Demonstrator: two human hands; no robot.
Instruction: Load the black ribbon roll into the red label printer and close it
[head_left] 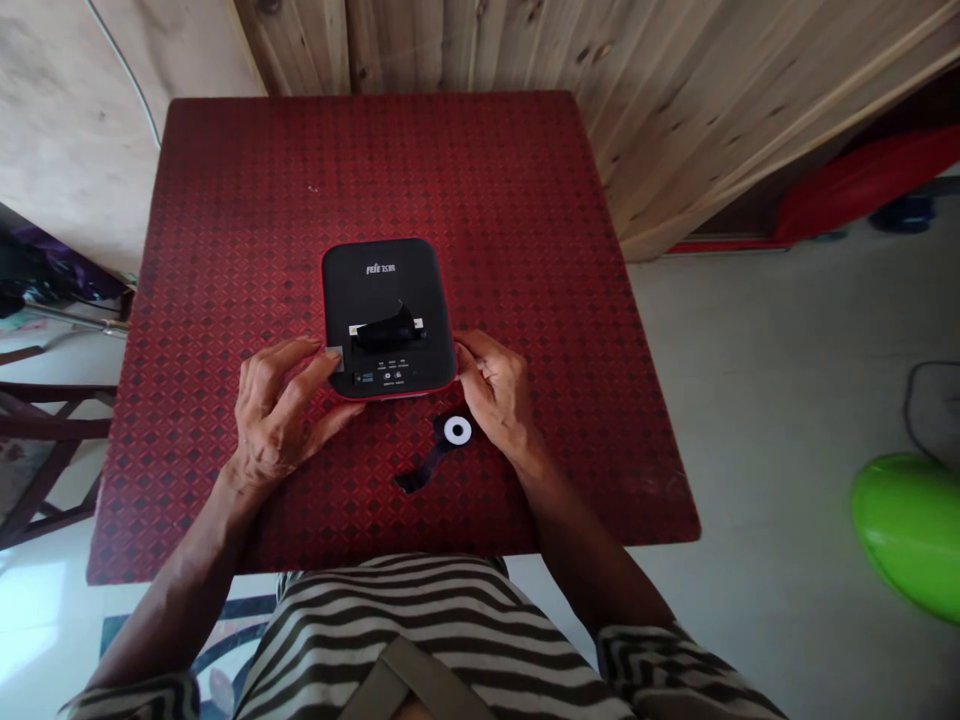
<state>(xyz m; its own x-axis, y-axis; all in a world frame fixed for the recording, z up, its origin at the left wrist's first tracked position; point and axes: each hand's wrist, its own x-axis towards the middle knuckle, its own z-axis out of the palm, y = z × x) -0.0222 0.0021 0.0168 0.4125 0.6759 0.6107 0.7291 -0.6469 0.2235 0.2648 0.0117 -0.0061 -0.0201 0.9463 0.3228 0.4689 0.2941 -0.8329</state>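
Striped clothing (442, 640) is being seen nearest. Beyond it, a black device (388, 315) is being touched by the left hand (281, 415) and right hand (499, 395), fingers spread loosely against its sides, beside a small black-ribbon roll (456, 431).

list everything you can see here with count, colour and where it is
device: 1, black with red base, middle of table
ribbon roll: 1, black with white core, on table just in front of device
table: 1, red patterned top, centre
wood panel wall: 1, light brown, behind table
green object: 1, bright green, floor at right
left hand: 1, touching device's left front corner
right hand: 1, at device's right front corner
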